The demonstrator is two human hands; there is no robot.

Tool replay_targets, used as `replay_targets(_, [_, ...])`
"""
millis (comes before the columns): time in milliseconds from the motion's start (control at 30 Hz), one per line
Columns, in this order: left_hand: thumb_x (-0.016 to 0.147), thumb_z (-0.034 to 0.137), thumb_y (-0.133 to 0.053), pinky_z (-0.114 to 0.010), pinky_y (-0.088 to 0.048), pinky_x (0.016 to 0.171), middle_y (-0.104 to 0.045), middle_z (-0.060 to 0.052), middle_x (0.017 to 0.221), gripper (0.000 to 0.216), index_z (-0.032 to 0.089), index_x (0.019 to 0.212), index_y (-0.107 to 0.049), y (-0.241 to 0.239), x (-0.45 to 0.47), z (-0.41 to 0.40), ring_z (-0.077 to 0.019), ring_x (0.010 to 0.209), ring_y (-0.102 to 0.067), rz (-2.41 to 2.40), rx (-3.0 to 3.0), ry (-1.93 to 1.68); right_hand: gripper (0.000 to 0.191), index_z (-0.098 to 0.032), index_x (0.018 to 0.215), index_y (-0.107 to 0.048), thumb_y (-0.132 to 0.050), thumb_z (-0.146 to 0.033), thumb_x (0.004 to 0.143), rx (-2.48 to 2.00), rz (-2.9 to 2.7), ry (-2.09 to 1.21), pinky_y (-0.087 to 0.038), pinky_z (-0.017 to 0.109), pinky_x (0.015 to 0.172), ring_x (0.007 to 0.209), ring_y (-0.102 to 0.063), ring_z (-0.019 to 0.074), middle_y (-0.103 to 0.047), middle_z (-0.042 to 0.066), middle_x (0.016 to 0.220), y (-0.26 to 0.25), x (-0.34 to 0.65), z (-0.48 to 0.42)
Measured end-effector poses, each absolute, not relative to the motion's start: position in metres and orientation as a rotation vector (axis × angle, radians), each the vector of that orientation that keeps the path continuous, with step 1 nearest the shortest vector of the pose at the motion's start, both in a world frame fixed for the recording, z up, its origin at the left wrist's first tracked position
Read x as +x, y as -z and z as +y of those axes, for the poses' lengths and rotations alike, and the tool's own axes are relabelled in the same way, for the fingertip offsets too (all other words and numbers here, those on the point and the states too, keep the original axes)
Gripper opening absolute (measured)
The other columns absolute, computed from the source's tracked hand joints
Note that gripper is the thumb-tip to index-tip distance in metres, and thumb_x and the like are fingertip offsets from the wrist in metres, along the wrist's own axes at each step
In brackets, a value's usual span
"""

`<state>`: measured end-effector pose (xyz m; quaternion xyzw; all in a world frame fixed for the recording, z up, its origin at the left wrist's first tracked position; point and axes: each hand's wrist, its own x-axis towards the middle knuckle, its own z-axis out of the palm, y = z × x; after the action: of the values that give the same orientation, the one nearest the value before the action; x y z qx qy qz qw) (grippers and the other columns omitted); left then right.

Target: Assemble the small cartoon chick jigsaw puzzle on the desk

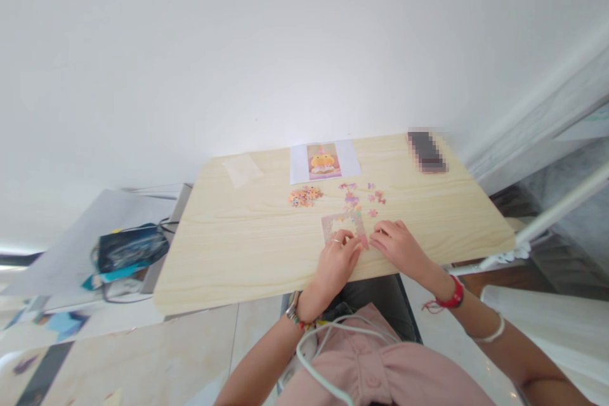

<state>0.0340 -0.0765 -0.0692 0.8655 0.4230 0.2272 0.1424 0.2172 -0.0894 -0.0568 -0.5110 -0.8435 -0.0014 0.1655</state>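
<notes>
A small partly built jigsaw frame (343,224) lies on the light wooden table (247,241) in front of me. My left hand (335,263) rests at its near left edge with fingers curled and pressed on it. My right hand (397,244) lies just to the right, fingertips pinched at the frame's near right corner, where a pink piece (364,242) sits. Whether either hand holds a piece is too small to tell. A pile of loose pieces (304,196) lies farther back left. Several scattered pieces (362,195) lie behind the frame.
A printed reference picture (324,162) on white paper lies at the table's far edge. A clear plastic bag (242,169) is at the far left, a blurred dark object (427,151) at the far right. A dark bag (126,248) sits left of the table. A white cable (328,342) runs over my lap.
</notes>
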Motion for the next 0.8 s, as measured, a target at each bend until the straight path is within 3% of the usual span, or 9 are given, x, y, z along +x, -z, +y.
replay_targets(433, [0.08,0.017,-0.048,-0.03,-0.047,0.072,-0.052,-0.007,0.093,0.015,0.017,0.092,-0.057,0.06,-0.006,-0.049,-0.0149,0.078,-0.051,1.435,2.383,-0.874,0.017,-0.015,0.087,-0.064,-0.049,-0.02,0.082,-1.448,-2.321,-0.375,-0.04,0.024,0.071,0.079,-0.053,0.0129,-0.054,0.005,0.088,0.056,0.225,0.033])
replay_targets(667, [0.08,0.018,-0.048,-0.03,-0.048,0.072,-0.052,-0.006,0.093,0.015,0.018,0.09,-0.059,0.065,-0.016,-0.047,-0.0148,0.078,-0.052,1.484,2.379,-0.883,0.013,-0.015,0.07,-0.064,-0.056,-0.022,0.076,-1.625,-2.272,-0.391,-0.038,0.022,0.067,0.073,-0.052,0.0122,-0.055,0.004,0.081,0.059,0.212,0.05])
replay_targets(800, [0.08,0.018,-0.048,-0.03,-0.048,0.072,-0.052,-0.006,0.092,0.014,0.018,0.089,-0.059,0.066,-0.02,-0.047,-0.0148,0.078,-0.052,1.496,2.363,-0.88,0.014,-0.016,0.074,-0.064,-0.053,-0.022,0.079,-1.571,-2.304,-0.376,-0.038,0.022,0.064,0.068,-0.052,0.0111,-0.055,0.004,0.08,0.055,0.22,0.032])
